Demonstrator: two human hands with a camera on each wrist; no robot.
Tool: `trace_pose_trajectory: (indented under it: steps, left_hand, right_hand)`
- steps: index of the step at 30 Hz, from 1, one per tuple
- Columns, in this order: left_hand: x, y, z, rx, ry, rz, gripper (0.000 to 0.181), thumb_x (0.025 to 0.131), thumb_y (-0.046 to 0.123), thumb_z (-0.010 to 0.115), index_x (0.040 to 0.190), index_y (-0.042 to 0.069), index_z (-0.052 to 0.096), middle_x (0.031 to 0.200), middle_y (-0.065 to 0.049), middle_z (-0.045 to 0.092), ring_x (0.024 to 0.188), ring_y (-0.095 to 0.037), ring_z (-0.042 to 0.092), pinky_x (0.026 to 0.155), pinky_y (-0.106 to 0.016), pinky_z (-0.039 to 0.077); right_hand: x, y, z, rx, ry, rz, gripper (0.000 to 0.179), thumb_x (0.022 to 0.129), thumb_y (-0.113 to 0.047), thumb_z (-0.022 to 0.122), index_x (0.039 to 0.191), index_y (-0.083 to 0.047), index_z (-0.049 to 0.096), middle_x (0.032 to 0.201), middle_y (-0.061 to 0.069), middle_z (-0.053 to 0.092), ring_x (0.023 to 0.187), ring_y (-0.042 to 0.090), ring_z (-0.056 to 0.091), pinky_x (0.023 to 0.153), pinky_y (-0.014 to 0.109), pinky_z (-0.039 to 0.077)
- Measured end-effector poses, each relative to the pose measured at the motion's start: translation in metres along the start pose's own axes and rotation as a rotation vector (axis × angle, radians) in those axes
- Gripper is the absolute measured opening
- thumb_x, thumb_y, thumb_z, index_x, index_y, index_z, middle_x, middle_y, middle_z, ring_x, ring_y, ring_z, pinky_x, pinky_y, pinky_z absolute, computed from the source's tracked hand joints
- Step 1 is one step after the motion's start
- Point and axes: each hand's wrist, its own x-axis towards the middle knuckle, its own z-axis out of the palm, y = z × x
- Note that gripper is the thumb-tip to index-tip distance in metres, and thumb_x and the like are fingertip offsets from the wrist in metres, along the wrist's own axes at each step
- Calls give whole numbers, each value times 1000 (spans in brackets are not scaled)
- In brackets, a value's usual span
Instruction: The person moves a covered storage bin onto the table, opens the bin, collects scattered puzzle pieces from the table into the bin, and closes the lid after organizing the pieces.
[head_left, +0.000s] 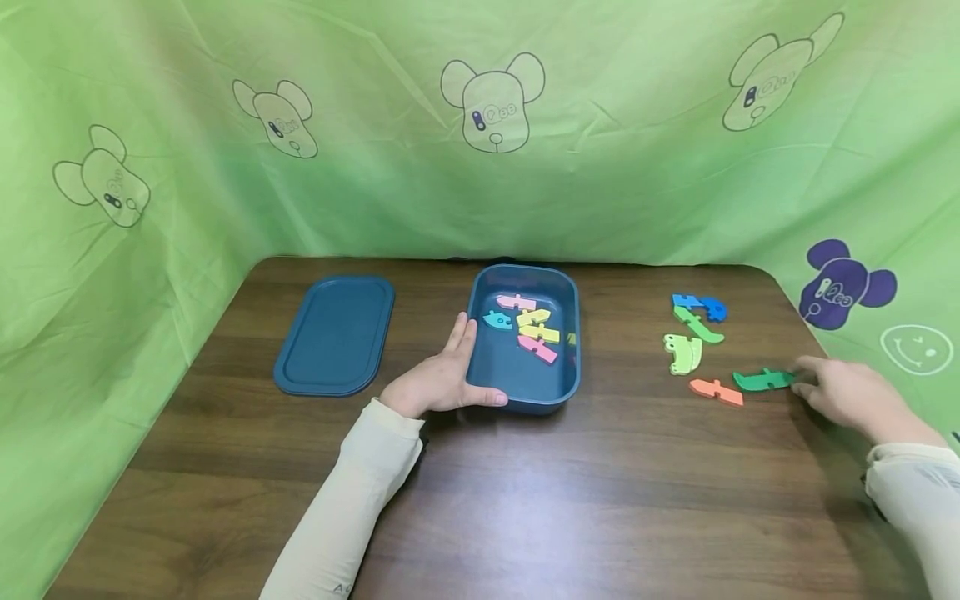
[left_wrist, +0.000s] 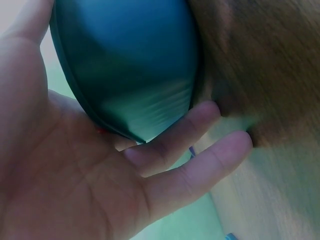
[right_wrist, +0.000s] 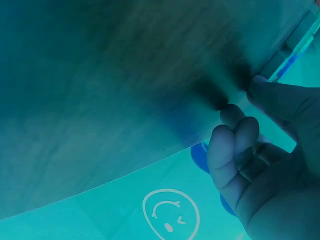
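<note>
A dark blue open box [head_left: 564,398] stands near the table's middle and holds several small flat puzzle pieces in pink, yellow and teal. My left hand [head_left: 441,372] touches its near left corner, thumb at the front rim and fingers along the outer left side. In the left wrist view, the fingers lie mostly straight beside the box wall [left_wrist: 145,55], some tips at the tabletop. At the table's right edge, my right hand [head_left: 843,390] has its fingertips at the right end of a dark green puzzle piece [head_left: 763,381]. Whether they pinch it is unclear; the right wrist view is dim.
Left of the box lies a dark blue lid [head_left: 335,336]. On the right are an orange piece [head_left: 717,392], a pale green piece [head_left: 682,356], a bright green piece [head_left: 697,326] and a blue piece [head_left: 701,305]. A green patterned curtain [head_left: 375,200] surrounds the wooden table [head_left: 570,508].
</note>
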Motion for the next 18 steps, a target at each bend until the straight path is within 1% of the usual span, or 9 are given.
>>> trace_pose_trajectory:
  steps: [2,3,5,7,9,11,13,15,18]
  left_hand:
    - [0,0,0,-1,-1,2,126,82,68,72,162,20,-12,164,6,-28,134,-37,47,103,-43,44]
    - [0,0,0,-1,-2,3,126,82,68,72,162,20,-13,164,6,-28,135,-36,46,103,-43,44]
    - [0,-1,0,2,-1,5,126,82,68,72,162,19,-12,164,6,-28,135,-36,46,103,-43,44]
    - [0,-1,0,7,0,4,126,82,69,71,162,19,-12,164,6,-28,135,-37,46,103,-42,44]
    - [0,-1,0,10,2,4,126,82,69,71,162,19,-12,164,6,-28,136,-37,45,103,-43,44]
    - [0,-1,0,12,4,5,126,82,69,72,162,19,-12,164,6,-28,136,-37,45,104,-43,44]
    - [0,-1,0,12,3,9,126,82,68,72,162,19,-12,164,6,-28,136,-38,45,104,-43,43]
    - [0,-1,0,13,1,10,126,82,68,72,162,19,-13,164,6,-28,135,-38,46,104,-43,44]
    - [0,-1,1,21,0,9,126,82,68,71,162,19,-13,164,6,-28,133,-38,48,103,-43,45]
  right_hand:
    - [-2,-1,0,4,-24,21,20,87,-7,70,101,4,62,86,21,67,81,53,62,66,64,48]
    - [-3,-2,0,8,-32,26,21,88,-8,70,103,4,61,88,25,66,82,56,61,67,65,47]
    - [-5,-5,0,16,-45,32,28,89,-9,70,111,3,60,97,31,65,87,61,59,69,67,46]
    - [-6,-7,1,23,-39,14,35,88,-9,71,119,3,58,106,37,63,92,65,56,71,69,45]
    - [-6,-9,3,27,-26,0,40,88,-9,72,124,3,58,109,38,63,94,65,56,72,70,45]
    - [-6,-11,4,28,-22,-4,39,87,-8,73,121,5,60,104,35,65,91,62,58,71,68,46]
    - [-7,-11,4,33,-15,0,35,86,-7,74,116,6,62,92,28,67,84,55,62,69,66,47]
    - [-8,-12,4,41,-24,9,31,86,-8,74,111,8,62,85,21,68,79,48,63,68,63,48]
    - [-7,-14,6,58,-20,14,25,88,-9,74,104,7,64,78,10,67,70,32,63,63,54,50]
